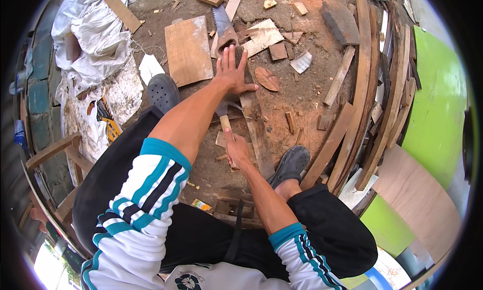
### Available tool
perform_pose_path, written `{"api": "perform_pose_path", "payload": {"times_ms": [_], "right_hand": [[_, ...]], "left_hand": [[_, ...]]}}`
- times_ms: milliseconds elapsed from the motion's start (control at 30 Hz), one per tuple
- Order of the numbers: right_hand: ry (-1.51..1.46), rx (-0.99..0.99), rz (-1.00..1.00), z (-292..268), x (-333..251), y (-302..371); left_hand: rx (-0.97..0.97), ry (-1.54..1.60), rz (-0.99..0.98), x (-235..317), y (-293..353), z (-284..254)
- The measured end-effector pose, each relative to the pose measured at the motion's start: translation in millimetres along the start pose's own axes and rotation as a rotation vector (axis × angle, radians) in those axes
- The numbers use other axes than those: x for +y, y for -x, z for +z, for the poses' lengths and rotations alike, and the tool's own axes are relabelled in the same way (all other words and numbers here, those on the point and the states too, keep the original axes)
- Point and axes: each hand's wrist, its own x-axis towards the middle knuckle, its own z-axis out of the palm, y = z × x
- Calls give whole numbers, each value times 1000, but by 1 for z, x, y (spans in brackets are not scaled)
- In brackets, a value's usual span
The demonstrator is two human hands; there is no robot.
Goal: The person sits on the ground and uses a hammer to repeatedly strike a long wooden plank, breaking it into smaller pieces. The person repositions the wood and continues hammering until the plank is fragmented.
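Note:
My left hand point(233, 74) rests flat on the far part of a dark wooden plank point(256, 129), its fingers spread. The plank lies lengthwise on the ground between my feet. In my right hand point(237, 151) is a hammer point(225, 122), gripped by its light wooden handle. The hammer's metal head lies along the plank's left side, partly behind my left forearm; whether it touches the plank I cannot tell. Just beyond my left fingertips is a handsaw point(221, 23) with a brown handle. A square piece of plywood point(189, 51) lies left of my left hand.
Long wooden strips point(361, 88) are piled on the right beside a green panel point(443, 83). Wood offcuts, a dry leaf point(267, 79) and a grey stone slab point(340, 22) lie ahead. White sacking point(90, 38) is heaped at far left. My clogs point(291, 165) flank the work.

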Motion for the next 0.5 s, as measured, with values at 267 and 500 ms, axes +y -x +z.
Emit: {"api": "perform_pose_path", "payload": {"times_ms": [267,500], "right_hand": [[-60,-44,-17,-11,-5,13],[-301,-116,107,-12,-12,17]], "left_hand": [[-31,5,-7,-3,-3,1],[16,-29,-22,-1,-5,4]]}}
